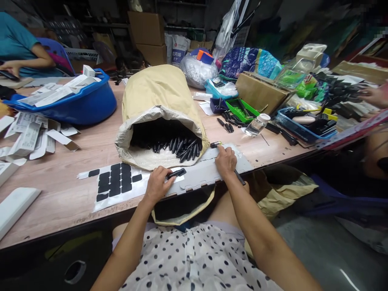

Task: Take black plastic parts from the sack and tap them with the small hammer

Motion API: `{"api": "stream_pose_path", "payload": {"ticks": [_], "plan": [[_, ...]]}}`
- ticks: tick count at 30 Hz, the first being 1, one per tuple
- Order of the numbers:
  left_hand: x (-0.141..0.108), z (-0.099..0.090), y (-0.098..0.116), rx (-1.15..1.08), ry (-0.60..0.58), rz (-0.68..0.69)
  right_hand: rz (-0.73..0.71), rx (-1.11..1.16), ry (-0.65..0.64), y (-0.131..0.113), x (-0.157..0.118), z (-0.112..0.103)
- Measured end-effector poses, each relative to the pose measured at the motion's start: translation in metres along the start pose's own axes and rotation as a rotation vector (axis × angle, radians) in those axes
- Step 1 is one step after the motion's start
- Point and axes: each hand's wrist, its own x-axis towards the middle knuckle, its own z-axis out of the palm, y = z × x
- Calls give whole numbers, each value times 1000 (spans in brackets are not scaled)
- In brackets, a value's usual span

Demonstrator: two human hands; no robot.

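My left hand (157,185) is closed on a slim black pen-shaped piece (173,174) at the table's front edge. Beside its fingers is a flat black rounded patch (181,172). My right hand (226,162) has its fingers curled at a short black piece with a yellowish end (216,144), over a grey-white board (200,176). A dark stick (239,177) shows by my right wrist, partly hidden. Left of my left hand lies a white sheet of black stickers (115,182). Ahead, an open-mouthed sack (160,93) lies on its side with many black tapered pieces (184,148) inside.
A blue basin (91,101) heaped with white boxes stands left, with loose boxes (30,133) around it. To the right are a green tray (242,111), a clear bottle (257,125), a cardboard box (262,91) and a blue basket (306,125). Other people sit at both sides.
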Motion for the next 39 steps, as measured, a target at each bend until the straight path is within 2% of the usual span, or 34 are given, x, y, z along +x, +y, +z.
{"api": "stream_pose_path", "payload": {"ticks": [2,4,7,9,11,14,18,21,26,32,35,37,39], "plan": [[1,3,-2,-40,1,-22,12,59,9,-1,-4,-9],[2,3,-3,-84,-17,-48,2,182,77,-7,-15,-21],[3,2,-3,-113,-28,-77,-110,505,145,-25,-48,-39],[2,2,-3,-117,-29,-85,-239,730,44,-41,-74,-46],[2,2,-2,-121,-27,-87,-358,856,-53,-56,-97,-49],[2,4,-2,-128,-13,-86,-449,879,-94,-71,-121,-46],[4,5,-1,-129,5,-101,-533,714,-73,-75,-134,-37],[4,7,-1,-135,28,-124,-565,596,-56,-74,-134,-36],[3,9,-3,-162,47,-110,-524,607,21,-74,-131,-41],[3,9,-5,-155,55,-117,-510,589,24,-67,-125,-39],[2,8,-5,-145,45,-105,-377,554,117,-50,-96,-39],[1,8,-5,-123,46,-84,-237,434,179,-35,-66,-36],[2,9,-7,-100,45,-67,-99,266,159,-21,-36,-29]]}}
